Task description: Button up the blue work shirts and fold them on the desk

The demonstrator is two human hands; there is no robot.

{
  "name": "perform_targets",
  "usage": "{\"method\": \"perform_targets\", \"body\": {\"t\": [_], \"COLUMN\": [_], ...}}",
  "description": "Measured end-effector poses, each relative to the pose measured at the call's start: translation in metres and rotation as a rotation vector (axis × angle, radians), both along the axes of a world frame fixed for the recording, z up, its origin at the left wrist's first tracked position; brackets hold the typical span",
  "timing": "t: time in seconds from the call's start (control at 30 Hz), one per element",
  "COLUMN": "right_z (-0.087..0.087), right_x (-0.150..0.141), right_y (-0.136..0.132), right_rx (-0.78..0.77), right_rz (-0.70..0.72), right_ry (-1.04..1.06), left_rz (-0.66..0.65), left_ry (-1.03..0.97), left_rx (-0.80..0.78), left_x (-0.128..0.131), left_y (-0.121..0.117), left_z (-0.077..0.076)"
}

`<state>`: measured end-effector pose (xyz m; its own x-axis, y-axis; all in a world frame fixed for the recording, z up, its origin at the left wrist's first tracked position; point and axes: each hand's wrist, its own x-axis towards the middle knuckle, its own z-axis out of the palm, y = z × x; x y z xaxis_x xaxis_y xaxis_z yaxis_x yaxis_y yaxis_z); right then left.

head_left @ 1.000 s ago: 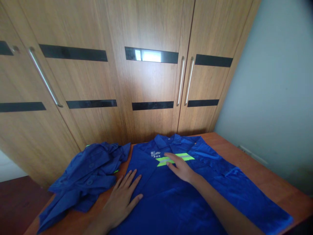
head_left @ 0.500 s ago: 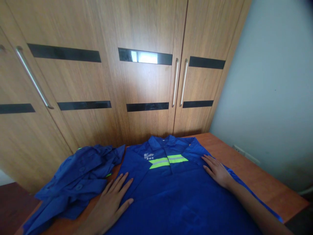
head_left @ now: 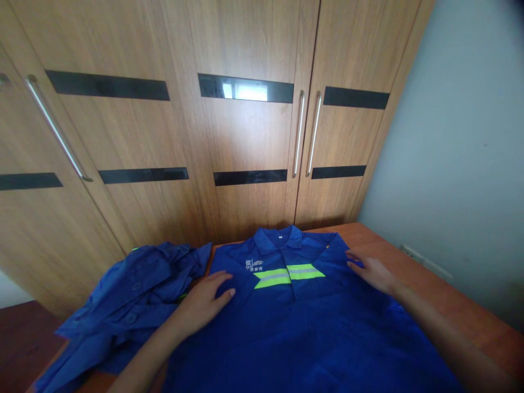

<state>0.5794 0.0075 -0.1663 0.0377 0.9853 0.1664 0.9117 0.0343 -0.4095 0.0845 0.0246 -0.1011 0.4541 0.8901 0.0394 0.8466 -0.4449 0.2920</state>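
Now both hands, left hand (head_left: 207, 302) and right hand (head_left: 370, 271), lie flat on the shirt (head_left: 295, 327).

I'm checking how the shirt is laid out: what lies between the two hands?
In the head view, between the left hand and right hand lies the shirt chest with its yellow-green reflective stripes.

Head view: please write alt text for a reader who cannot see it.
A person's left hand and right hand lie flat on a blue shirt with yellow stripes, spread on a wooden table. A crumpled blue garment lies at its left, and wooden wardrobe doors stand behind.
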Motion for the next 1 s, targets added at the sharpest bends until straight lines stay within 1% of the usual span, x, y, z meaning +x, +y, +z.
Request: {"method": "perform_targets", "body": {"t": [0.07, 0.13, 0.2, 0.27, 0.37, 0.47, 0.63, 0.83, 1.0], "right_z": [0.010, 0.015, 0.017, 0.017, 0.013, 0.010, 0.009, 0.010, 0.005], "right_x": [-0.004, -0.009, -0.014, -0.017, -0.020, -0.021, -0.021, -0.017, -0.013], "right_y": [0.029, 0.058, 0.085, 0.108, 0.132, 0.147, 0.162, 0.166, 0.168], "right_rx": [0.004, 0.007, 0.001, -0.009, -0.038, -0.092, -0.179, -0.275, -0.271], "right_rz": [0.005, 0.010, 0.010, 0.007, 0.006, 0.021, 0.081, 0.109, 0.115], "right_ry": [-0.019, -0.037, -0.057, -0.076, -0.099, -0.124, -0.172, -0.211, -0.213], "left_rz": [0.006, 0.021, 0.024, 0.023, 0.010, -0.003, -0.019, -0.006, -0.028], "left_ry": [0.018, 0.030, 0.034, 0.040, 0.048, 0.041, 0.024, 0.026, -0.055], "left_rx": [0.062, 0.089, 0.098, 0.089, 0.040, -0.018, -0.120, -0.183, -0.204], "left_x": [0.009, 0.014, 0.015, 0.015, 0.015, 0.016, 0.014, 0.005, 0.016], "left_y": [0.032, 0.066, 0.097, 0.123, 0.150, 0.166, 0.182, 0.192, 0.197], "left_z": [0.007, 0.009, 0.006, 0.001, -0.006, -0.010, -0.016, -0.023, -0.025]}}
